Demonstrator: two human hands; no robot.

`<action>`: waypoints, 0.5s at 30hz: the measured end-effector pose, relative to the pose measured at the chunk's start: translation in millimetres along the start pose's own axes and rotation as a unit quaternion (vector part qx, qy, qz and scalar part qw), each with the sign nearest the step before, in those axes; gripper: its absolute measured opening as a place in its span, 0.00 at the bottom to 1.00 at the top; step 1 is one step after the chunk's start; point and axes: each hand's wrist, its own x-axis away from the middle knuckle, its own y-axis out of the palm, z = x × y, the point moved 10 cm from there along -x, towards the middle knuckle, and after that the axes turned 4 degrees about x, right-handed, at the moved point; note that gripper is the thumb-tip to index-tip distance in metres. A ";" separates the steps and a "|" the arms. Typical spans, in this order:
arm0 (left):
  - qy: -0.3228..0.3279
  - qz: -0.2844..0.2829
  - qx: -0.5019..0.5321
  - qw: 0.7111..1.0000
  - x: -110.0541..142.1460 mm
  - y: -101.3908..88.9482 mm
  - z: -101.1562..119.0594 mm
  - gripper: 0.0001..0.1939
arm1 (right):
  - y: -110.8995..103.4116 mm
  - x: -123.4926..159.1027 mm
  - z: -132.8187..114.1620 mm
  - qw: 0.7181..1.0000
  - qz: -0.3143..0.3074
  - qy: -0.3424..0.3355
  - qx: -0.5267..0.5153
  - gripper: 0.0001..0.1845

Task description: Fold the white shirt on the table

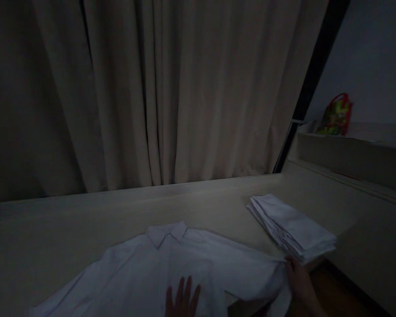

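Observation:
A white collared shirt lies spread on the pale surface, its collar towards the back. Flat on the shirt's front, fingers spread, rests my left hand. Over at the right, my right hand pinches the edge of the shirt's right-side sleeve and holds it out, so the cloth hangs in a fold below. The sleeve on the left stretches down to the lower left corner. The shirt's lower part is outside the frame.
A stack of folded white cloth lies just beyond my right hand. Long beige curtains hang behind the surface. On a raised ledge at the right stands a colourful bag with red handles. The light is dim.

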 end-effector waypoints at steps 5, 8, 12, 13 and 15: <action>0.071 -0.006 0.023 0.997 -12.3 -23.3 40.9 0.31 | -51.5 -54.0 -78.2 0.990 -0.017 -0.104 0.098 0.20; 0.124 0.000 0.028 0.992 -21.0 -12.8 71.9 0.30 | -52.7 -74.3 -116.9 0.972 -0.050 -0.173 0.151 0.13; 0.101 -0.004 0.016 0.995 -29.1 25.1 75.5 0.38 | -55.0 -105.0 -145.7 0.947 -0.076 -0.212 0.230 0.05; 0.100 -0.002 0.015 0.995 -30.4 33.1 74.5 0.39 | -57.1 -116.1 -150.6 0.943 -0.078 -0.212 0.245 0.03; 0.100 -0.001 0.015 0.995 -33.4 45.5 72.5 0.39 | -61.9 -141.0 -162.2 0.940 -0.077 -0.207 0.262 0.03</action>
